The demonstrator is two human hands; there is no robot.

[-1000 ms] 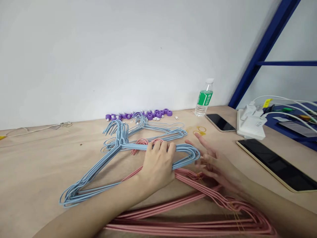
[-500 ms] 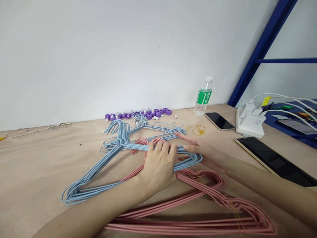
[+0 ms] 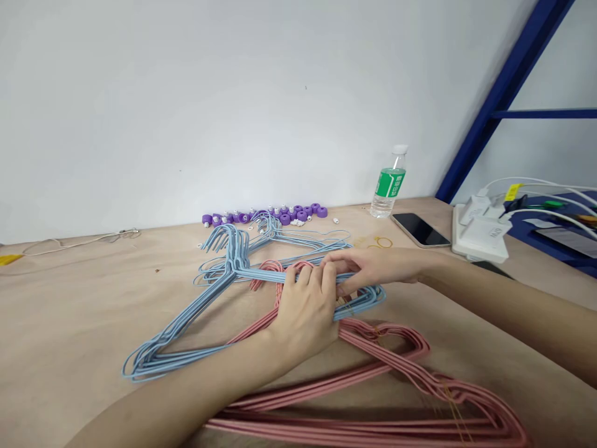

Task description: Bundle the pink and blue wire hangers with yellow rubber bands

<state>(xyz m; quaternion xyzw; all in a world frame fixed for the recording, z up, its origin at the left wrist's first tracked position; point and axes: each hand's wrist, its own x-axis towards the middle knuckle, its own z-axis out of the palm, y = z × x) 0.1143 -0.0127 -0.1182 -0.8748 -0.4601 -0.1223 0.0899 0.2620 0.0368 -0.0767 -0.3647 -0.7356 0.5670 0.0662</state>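
Observation:
A bundle of several light blue wire hangers lies flat on the brown table. My left hand presses on the right shoulder of that bundle, fingers curled over the wires. My right hand reaches in from the right and pinches the same blue wires just beyond the left fingertips. A second bundle of blue hangers lies behind. Pink wire hangers are stacked in front, partly under my left arm, with thin yellow rubber bands around their right end.
Purple caps line the wall. Loose yellow rubber bands, a water bottle, a phone, a white power strip with cables and a blue rack frame are on the right. A thin cable lies at the left.
My right hand has moved left from the pink hangers' end to the blue bundle and closed its fingers on the wires beside my left hand. The left hand stayed put.

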